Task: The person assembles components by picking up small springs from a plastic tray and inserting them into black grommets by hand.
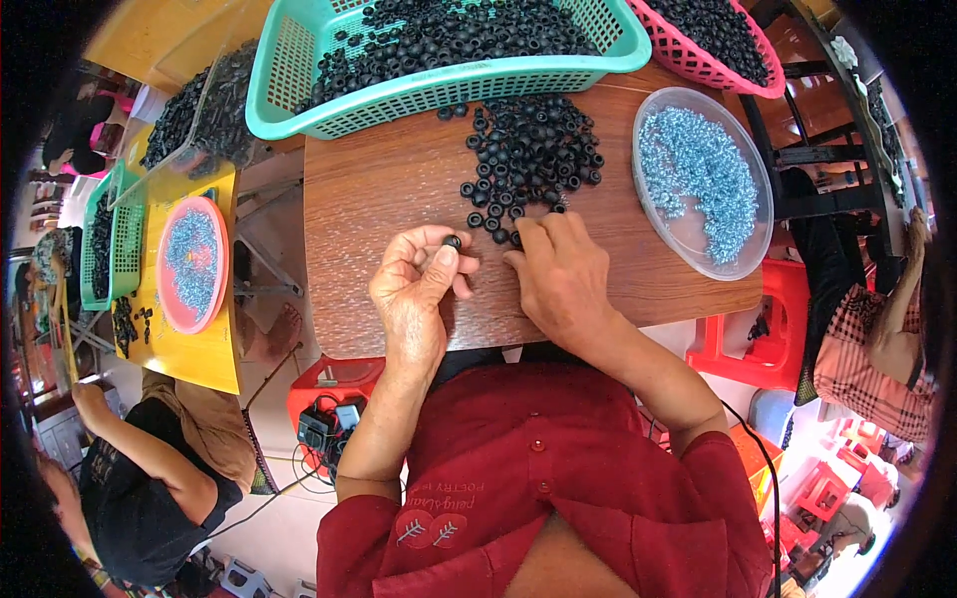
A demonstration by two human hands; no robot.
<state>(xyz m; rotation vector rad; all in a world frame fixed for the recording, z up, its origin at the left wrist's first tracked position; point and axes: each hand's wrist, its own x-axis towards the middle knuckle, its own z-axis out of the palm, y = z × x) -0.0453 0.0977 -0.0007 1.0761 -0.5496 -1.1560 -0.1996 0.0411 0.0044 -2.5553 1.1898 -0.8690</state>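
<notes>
Between the thumb and fingers of my left hand (414, 284) is a small round black cap (452, 242), held just above the table's near half. My right hand (563, 274) reaches to the near edge of a loose pile of black caps (533, 149). Its fingers point down at the caps, thumb apart from the forefinger, and the fingertips are partly hidden. Many caps in the pile show a round hole. On the right, a round clear tray (653, 234) holds many tiny shiny light-blue pieces (733, 189), too small to name.
Behind the pile stands a teal basket (429, 85) full of black caps, with a pink basket (688, 55) of more at far right. The brown table (369, 209) ends close to my body. At left, a yellow table (209, 349) bears a pink tray (221, 264). People sit on both sides.
</notes>
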